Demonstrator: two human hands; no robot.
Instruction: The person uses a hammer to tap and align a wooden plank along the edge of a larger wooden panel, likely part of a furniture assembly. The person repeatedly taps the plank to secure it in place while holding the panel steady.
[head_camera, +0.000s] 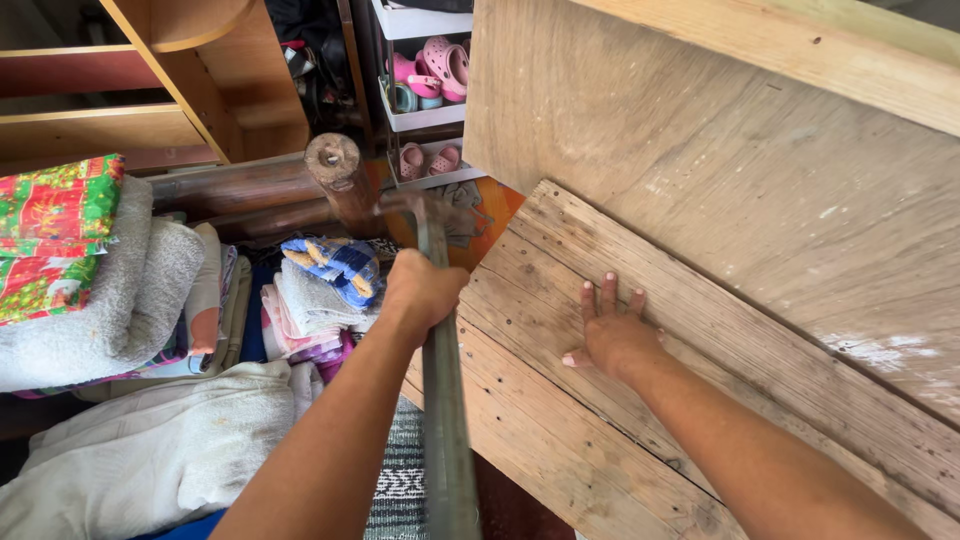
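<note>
Wooden boards (620, 400) under right hand (612, 335), hammer (440, 380) alongside.

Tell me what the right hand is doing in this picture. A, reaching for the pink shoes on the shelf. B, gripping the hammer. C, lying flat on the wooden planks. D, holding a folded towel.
C: the right hand lies palm down, fingers spread, on the wooden planks, while the left hand grips the hammer.

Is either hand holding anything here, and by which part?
The left hand holds a long metal bar, grip on its upper shaft just below the blurred head. The right hand holds nothing; it lies flat on the wooden plank.
</note>
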